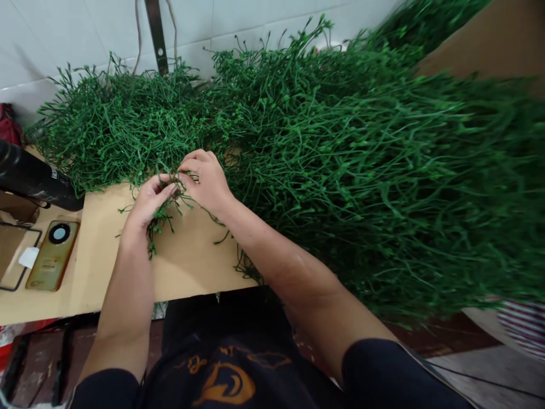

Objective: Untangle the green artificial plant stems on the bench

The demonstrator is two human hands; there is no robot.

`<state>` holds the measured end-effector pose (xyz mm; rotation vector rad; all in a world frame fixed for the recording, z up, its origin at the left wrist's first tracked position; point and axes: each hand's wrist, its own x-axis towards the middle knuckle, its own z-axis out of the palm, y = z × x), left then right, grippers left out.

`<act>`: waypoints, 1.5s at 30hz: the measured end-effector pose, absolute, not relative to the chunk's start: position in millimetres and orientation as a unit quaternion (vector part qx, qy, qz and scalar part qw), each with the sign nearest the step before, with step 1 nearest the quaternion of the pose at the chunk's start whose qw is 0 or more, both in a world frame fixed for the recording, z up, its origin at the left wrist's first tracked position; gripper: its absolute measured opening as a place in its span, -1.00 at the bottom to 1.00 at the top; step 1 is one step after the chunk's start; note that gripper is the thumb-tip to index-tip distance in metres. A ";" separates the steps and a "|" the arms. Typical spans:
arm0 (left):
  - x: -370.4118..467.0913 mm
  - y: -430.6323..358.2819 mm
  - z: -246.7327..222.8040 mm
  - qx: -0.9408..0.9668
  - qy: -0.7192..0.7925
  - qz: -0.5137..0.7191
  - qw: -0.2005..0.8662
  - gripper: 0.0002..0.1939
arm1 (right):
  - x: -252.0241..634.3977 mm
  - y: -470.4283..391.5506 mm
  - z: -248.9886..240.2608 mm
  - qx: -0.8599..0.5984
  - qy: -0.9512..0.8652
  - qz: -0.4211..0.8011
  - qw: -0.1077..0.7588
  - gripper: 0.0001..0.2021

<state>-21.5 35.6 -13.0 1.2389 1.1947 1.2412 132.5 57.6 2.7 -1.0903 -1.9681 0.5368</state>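
Note:
Close together over the cardboard sheet, both hands work on thin green artificial plant stems. My left hand is closed around a small bunch of stems, whose branched tips hang below the palm. Beside it, my right hand pinches at the same stems between thumb and fingers; the exact grip is partly hidden. Just beyond the hands lies a heap of loose green stems. To the right, a much larger heap of the same stems reaches past my right forearm.
At the left lie a black bottle, a gold phone and a dark-edged frame-like item. A metal strip stands against the white tiled wall. Brown cardboard rises at the upper right. The work surface ends near my body.

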 end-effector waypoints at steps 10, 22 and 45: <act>-20.3 37.6 -16.1 0.526 0.512 0.550 0.399 -0.56 | 128.7 52.4 -3.9 -0.429 -0.812 0.238 0.317 -0.78; -20.9 45.8 -26.9 0.535 0.638 0.508 0.219 -0.78 | 128.2 41.6 10.2 -0.365 -0.882 0.216 0.207 -0.77; -23.6 40.1 -17.7 0.477 0.521 0.604 0.370 -0.66 | 168.5 25.4 47.5 -0.473 -0.817 0.077 0.319 -0.45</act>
